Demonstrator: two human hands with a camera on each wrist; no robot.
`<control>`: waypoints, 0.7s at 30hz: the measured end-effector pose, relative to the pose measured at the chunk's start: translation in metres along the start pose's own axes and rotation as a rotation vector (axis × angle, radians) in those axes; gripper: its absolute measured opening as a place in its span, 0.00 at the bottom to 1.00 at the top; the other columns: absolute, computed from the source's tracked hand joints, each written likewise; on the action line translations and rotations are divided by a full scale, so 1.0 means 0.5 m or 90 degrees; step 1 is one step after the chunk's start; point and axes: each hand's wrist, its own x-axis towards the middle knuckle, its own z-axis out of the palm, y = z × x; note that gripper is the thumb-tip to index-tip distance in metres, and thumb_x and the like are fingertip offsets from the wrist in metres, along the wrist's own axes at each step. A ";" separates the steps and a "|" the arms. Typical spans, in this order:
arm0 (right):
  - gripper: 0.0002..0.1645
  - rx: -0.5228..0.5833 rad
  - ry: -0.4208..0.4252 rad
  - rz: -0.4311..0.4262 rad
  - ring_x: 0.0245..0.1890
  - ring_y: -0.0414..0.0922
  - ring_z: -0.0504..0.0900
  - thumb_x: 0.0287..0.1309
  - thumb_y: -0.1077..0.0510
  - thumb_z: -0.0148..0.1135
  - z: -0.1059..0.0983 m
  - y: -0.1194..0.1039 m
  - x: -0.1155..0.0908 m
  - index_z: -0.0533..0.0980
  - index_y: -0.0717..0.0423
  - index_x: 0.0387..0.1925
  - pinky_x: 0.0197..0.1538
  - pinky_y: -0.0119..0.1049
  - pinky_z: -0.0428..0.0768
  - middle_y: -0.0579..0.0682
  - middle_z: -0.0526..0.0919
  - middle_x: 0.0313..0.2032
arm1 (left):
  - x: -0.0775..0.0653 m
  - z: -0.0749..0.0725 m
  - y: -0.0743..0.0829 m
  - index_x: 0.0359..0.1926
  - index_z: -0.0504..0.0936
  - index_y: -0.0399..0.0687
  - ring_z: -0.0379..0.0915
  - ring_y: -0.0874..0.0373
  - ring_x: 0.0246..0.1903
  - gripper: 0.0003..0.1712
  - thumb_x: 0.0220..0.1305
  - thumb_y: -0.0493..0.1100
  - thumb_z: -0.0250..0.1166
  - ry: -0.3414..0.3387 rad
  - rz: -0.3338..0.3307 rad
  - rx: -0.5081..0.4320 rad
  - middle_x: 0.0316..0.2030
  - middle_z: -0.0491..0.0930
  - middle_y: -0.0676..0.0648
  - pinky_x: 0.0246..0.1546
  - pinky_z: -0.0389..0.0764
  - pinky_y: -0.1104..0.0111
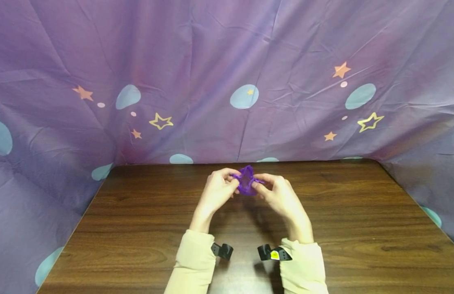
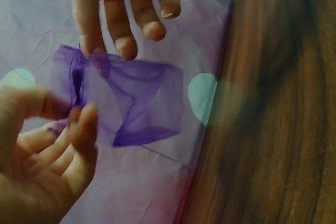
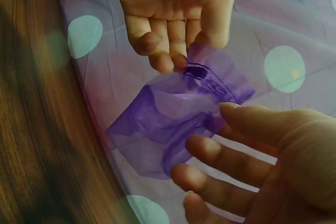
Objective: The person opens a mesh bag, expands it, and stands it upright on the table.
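A small sheer purple organza drawstring bag is held up between both hands, over the far part of the table. Its mouth faces up toward the head view and gapes a little. My left hand pinches one side of the gathered top between thumb and fingers. On the opposite side, my right hand pinches the edge with thumb and forefinger, its other fingers spread apart in the right wrist view. Below the drawstring band, the see-through body of the bag hangs loose with creases; nothing shows inside.
The dark wood-grain table spreads beneath both arms. Behind it and along both sides hangs a purple cloth printed with stars and blue ovals. Black camera mounts are strapped at the sleeve cuffs.
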 end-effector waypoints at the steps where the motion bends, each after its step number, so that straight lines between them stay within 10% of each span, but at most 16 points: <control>1: 0.17 0.000 -0.008 0.002 0.25 0.49 0.82 0.64 0.57 0.63 0.000 -0.001 -0.001 0.80 0.59 0.52 0.29 0.37 0.79 0.51 0.84 0.27 | 0.001 0.002 0.000 0.44 0.83 0.36 0.78 0.56 0.18 0.12 0.59 0.32 0.60 0.020 0.001 0.020 0.24 0.81 0.46 0.21 0.80 0.61; 9: 0.28 0.026 -0.059 0.037 0.26 0.45 0.82 0.65 0.49 0.62 0.001 -0.008 -0.001 0.74 0.63 0.59 0.32 0.39 0.80 0.56 0.86 0.36 | 0.004 0.011 -0.004 0.37 0.85 0.38 0.77 0.57 0.14 0.07 0.64 0.39 0.65 0.104 0.015 0.112 0.17 0.79 0.50 0.14 0.74 0.68; 21: 0.26 -0.027 -0.123 0.063 0.23 0.54 0.81 0.67 0.50 0.58 0.017 0.023 0.002 0.75 0.67 0.56 0.28 0.38 0.75 0.56 0.84 0.27 | -0.004 0.010 -0.043 0.46 0.79 0.33 0.79 0.48 0.16 0.11 0.69 0.37 0.57 -0.044 -0.110 0.090 0.18 0.79 0.43 0.21 0.82 0.54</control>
